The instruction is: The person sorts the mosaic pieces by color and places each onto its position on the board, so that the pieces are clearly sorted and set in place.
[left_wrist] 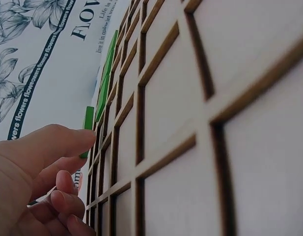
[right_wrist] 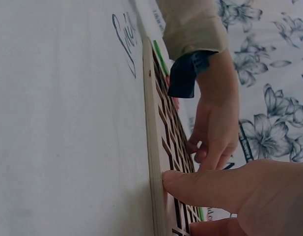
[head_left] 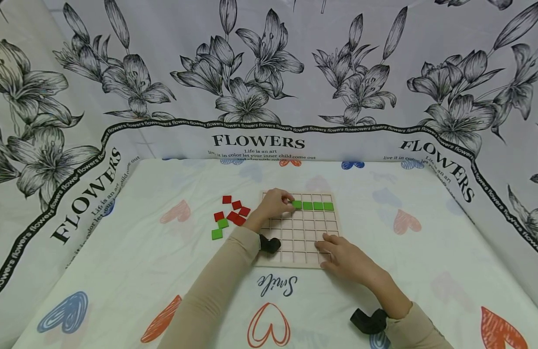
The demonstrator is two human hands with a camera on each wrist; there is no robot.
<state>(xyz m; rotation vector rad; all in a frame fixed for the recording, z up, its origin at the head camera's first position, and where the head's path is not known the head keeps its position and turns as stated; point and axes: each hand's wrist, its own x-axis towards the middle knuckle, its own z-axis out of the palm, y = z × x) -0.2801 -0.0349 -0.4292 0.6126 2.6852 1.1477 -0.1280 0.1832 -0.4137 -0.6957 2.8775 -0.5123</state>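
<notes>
A wooden grid board point(head_left: 297, 242) lies on the table, with several green square tiles point(head_left: 318, 206) in a row of cells near its far edge. My left hand point(head_left: 274, 203) is over that row's left part. In the left wrist view, its thumb and a finger pinch a green tile point(left_wrist: 88, 118) standing tilted at the board; the other fingers are loosely bent. My right hand point(head_left: 349, 259) rests on the board's near right corner area, and in the right wrist view the thumb point(right_wrist: 176, 178) touches the wooden rim point(right_wrist: 152, 123).
Left of the board lie several loose red tiles point(head_left: 227, 199) and two green tiles point(head_left: 217, 234). A white cloth point(head_left: 129, 271) with printed hearts covers the table. Flower-patterned curtains point(head_left: 308, 111) stand behind it and at both sides. Black straps point(head_left: 368, 321) hang at both wrists.
</notes>
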